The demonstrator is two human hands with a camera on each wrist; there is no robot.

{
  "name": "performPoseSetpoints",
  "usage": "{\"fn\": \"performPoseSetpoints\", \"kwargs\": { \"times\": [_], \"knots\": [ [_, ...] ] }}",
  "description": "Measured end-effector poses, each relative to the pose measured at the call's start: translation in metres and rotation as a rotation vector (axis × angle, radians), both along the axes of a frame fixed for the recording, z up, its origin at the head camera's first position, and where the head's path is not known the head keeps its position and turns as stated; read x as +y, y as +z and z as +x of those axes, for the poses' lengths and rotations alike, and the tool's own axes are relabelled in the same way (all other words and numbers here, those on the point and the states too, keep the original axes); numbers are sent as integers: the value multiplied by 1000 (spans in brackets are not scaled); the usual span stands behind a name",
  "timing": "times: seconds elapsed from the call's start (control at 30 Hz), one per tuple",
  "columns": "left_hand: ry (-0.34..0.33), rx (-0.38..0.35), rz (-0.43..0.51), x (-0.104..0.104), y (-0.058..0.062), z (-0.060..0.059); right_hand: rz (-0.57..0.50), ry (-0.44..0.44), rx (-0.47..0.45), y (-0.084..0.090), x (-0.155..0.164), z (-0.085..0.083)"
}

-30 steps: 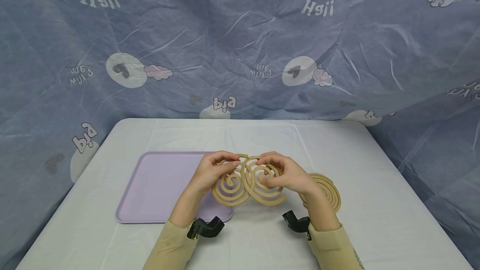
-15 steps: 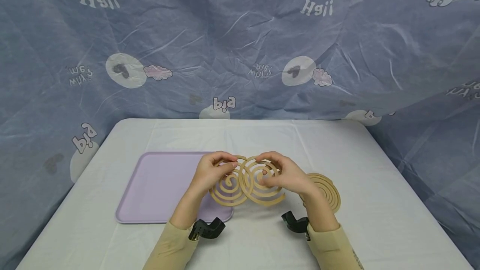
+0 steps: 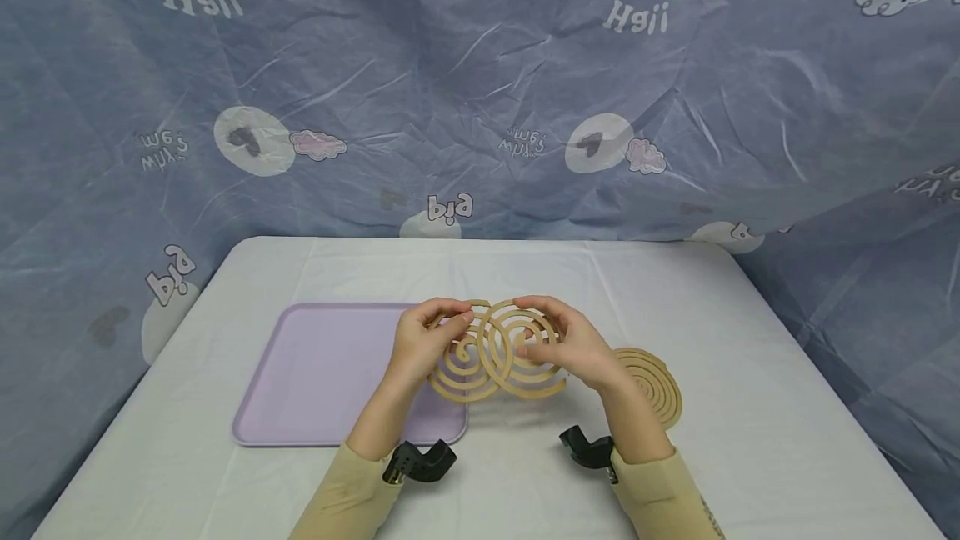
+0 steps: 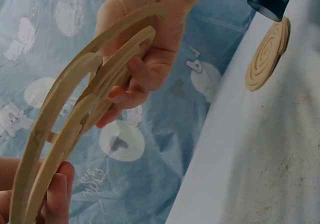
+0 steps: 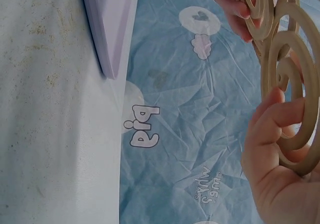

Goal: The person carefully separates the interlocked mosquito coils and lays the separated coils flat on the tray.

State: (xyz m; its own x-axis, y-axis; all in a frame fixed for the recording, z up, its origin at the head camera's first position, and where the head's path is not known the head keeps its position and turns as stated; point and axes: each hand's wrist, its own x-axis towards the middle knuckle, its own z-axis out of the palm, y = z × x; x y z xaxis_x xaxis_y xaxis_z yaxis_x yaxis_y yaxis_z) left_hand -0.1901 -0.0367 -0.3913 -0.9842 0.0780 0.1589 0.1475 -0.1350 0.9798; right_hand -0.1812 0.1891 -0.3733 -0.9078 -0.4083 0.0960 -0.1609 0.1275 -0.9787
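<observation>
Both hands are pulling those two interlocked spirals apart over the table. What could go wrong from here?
1. The two interlocked coils are thin, and the left hand and right hand pinch them at the rims, so a twist might snap an arm.
2. They are held above the white table, beside the purple tray; a freed coil could drop and break.
3. The right forearm lies close over another coil and may knock it.
</observation>
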Motion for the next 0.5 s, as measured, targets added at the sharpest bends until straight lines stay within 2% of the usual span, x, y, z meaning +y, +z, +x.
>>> {"fn": "performPoseSetpoints", "kwargs": {
  "times": [0.23,0.5],
  "knots": [
    [66,4,79,4,-1,0,-49,-52,7,-1,-3,0],
    [168,27,159,9,-2,0,-94,-180,-3,-1,-15,2]
  ]
}}
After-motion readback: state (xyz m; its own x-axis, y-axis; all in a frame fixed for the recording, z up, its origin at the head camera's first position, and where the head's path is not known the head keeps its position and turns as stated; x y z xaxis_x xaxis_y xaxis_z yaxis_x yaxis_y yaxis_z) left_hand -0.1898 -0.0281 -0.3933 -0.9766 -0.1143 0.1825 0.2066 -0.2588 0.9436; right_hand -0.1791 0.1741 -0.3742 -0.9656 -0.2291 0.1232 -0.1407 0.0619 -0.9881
